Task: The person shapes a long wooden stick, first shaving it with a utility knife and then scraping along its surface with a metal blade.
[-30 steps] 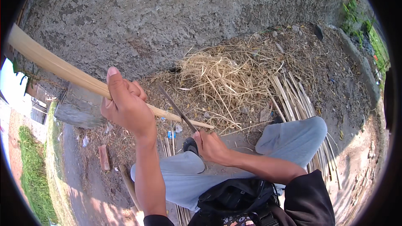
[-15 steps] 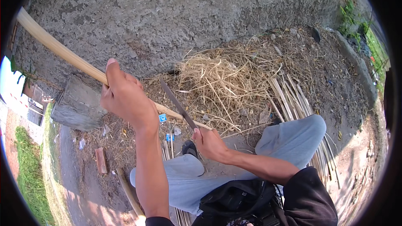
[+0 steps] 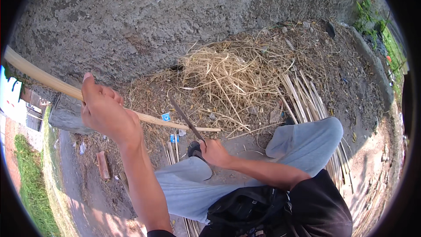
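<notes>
My left hand is wrapped round a long pale bamboo strip, which runs from the far left past my fist and tapers to a tip on the right. In my closed right hand is a knife with a long, dark, narrow blade slanting up and left. The blade crosses the strip's thin end; whether it touches cannot be made out. The knife's handle is hidden in my fist. Beyond the strip's tip lies a heap of straw-coloured shavings.
A rough grey wall rises along the far side. Split strips lie by my right knee. At the left are a grey block and a brick piece. Small blue wrappers litter the ground.
My left hand has moved left and slightly nearer, drawing the bamboo strip along. The strip's tip now shows clear of my right hand. The knife hand has shifted slightly nearer.
</notes>
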`<state>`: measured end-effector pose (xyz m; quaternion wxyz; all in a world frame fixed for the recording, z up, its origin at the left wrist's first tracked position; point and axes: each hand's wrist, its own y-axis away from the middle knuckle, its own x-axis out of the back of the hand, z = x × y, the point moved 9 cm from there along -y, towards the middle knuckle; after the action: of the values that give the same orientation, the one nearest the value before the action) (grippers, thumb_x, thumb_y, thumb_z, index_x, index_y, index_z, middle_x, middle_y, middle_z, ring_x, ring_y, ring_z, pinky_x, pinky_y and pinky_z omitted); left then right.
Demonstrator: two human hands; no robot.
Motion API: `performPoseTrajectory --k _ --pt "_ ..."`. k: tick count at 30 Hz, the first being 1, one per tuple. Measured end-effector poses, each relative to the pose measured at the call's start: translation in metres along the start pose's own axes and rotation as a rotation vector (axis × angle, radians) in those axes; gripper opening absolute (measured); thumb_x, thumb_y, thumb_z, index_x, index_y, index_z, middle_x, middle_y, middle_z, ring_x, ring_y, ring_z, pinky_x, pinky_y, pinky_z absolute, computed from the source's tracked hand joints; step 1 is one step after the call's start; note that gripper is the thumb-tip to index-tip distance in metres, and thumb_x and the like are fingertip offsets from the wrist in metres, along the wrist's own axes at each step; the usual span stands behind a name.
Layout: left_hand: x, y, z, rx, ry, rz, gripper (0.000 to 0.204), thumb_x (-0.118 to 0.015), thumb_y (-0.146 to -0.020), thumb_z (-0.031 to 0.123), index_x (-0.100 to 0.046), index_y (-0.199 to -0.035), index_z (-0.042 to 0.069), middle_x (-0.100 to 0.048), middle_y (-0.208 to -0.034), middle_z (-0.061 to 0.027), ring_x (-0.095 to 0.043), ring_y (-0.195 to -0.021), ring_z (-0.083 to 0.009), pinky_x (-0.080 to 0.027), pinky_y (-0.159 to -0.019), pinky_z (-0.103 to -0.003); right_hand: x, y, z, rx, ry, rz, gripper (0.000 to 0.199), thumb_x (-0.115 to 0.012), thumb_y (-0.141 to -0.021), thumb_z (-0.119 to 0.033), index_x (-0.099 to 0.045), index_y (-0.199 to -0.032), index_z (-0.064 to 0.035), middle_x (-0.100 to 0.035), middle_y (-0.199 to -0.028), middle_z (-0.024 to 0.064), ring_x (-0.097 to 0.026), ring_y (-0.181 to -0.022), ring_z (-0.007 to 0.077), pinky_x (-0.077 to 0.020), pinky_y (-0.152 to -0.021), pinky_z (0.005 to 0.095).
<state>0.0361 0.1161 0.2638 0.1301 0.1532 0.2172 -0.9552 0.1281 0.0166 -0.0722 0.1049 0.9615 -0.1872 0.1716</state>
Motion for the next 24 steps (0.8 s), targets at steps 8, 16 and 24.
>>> performPoseTrajectory --k 8,16,24 --pt "0.004 0.002 0.005 -0.039 -0.015 0.021 0.045 -0.059 -0.09 0.024 -0.03 -0.057 0.016 -0.023 -0.052 0.0038 -0.022 -0.046 -0.0079 -0.017 -0.045 -0.028 0.006 0.015 -0.048 0.074 -0.118 0.003 0.035 -0.049 -0.094 -0.021 -0.06 -0.078 0.0085 -0.061 -0.07 0.0307 -0.061 -0.071 0.0502 -0.0492 -0.069 0.0559" --pt "0.024 -0.019 -0.008 -0.037 -0.026 0.105 0.036 -0.06 -0.09 0.02 -0.035 -0.065 0.014 -0.023 -0.053 0.0041 -0.022 -0.045 -0.0079 -0.018 -0.044 -0.026 0.002 -0.003 -0.045 0.111 -0.099 0.022 0.036 -0.051 -0.095 -0.023 -0.057 -0.074 0.0057 -0.054 -0.055 0.0261 -0.054 -0.053 0.049 -0.0448 -0.053 0.0526" --pt "0.022 -0.017 -0.011 -0.051 -0.035 0.1 0.035 -0.059 -0.091 0.02 -0.035 -0.065 0.014 -0.024 -0.055 0.0039 -0.022 -0.045 -0.0068 -0.018 -0.043 -0.025 -0.033 -0.025 0.092 -0.086 0.032 0.032 0.036 -0.051 -0.094 -0.023 -0.057 -0.073 0.0063 -0.054 -0.053 0.0247 -0.055 -0.053 0.0479 -0.047 -0.057 0.0533"
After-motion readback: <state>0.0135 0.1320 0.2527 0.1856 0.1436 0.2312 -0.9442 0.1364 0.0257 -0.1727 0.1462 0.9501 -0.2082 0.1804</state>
